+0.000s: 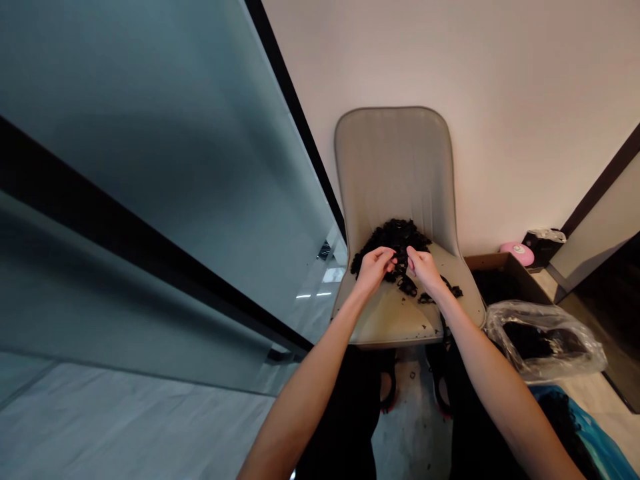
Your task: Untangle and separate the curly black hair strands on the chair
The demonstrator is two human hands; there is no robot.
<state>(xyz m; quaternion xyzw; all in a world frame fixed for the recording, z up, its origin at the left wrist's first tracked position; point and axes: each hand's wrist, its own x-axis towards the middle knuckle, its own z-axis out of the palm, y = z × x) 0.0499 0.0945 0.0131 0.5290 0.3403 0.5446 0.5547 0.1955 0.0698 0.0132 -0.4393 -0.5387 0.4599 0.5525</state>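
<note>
Two forearms (300, 393) cross the chair seat's (370, 323) front edge, left hand (376, 268) and right hand (423, 265) each with fingers pinched together, any held piece indistinct, by a black pile (395, 233) toward the back edge.

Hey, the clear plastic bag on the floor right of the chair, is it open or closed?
Open: the clear plastic bag's mouth gapes upward, and black material shows inside it.

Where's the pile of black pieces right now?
Right of centre in the head view, the black pile lies on the chair, close by the left hand and right hand.
</note>
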